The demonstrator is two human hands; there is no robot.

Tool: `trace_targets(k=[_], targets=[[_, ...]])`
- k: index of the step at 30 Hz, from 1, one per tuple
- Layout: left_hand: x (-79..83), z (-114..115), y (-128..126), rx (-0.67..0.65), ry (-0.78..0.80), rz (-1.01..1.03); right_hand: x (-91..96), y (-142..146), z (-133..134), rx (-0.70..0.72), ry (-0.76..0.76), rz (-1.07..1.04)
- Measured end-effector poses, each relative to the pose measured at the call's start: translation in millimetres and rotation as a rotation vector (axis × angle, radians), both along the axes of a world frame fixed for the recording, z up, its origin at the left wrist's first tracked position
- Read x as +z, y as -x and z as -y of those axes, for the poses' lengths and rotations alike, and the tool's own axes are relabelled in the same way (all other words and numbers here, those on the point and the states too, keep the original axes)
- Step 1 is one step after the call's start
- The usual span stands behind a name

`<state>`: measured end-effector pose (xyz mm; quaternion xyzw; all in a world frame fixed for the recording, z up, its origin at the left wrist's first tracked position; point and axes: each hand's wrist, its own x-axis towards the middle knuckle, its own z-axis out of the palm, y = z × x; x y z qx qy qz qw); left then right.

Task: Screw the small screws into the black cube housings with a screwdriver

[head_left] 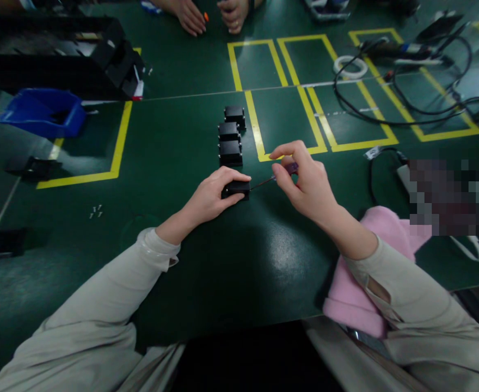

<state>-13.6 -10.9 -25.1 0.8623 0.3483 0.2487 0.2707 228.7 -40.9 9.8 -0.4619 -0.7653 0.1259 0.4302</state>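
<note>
My left hand [213, 196] grips a small black block [238, 188] on the green table, fingers along its far side and thumb on the near side. A screwdriver [292, 167] with a purplish handle is in my right hand [305, 179], held between thumb and fingers. Its thin shaft slants down to the left, and the tip meets or nearly meets the block's right end. Just beyond stand similar black blocks [230, 151] in a short column, with small shiny bits at their sides. What the tip touches is too small to make out.
Loose screws [96, 211] lie to the left. Farther left are a blue bin [43, 114] and black trays [60, 60]. A pink cloth [360, 277] lies under my right forearm. Cables [406, 122] and a white tape roll [350, 66] are at right. Another person's hands [190, 17] rest across the table.
</note>
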Motion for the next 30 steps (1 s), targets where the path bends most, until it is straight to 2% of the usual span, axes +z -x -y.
trace_targets(k=[20, 30], targets=[[0.9, 0.5, 0.1, 0.001, -0.006, -0.002, 1.3, -0.8, 0.1, 0.028, 0.042, -0.003], [1.7, 0.8, -0.6, 0.013, 0.015, -0.009, 0.8, 0.2, 0.7, 0.017, 0.004, 0.016]])
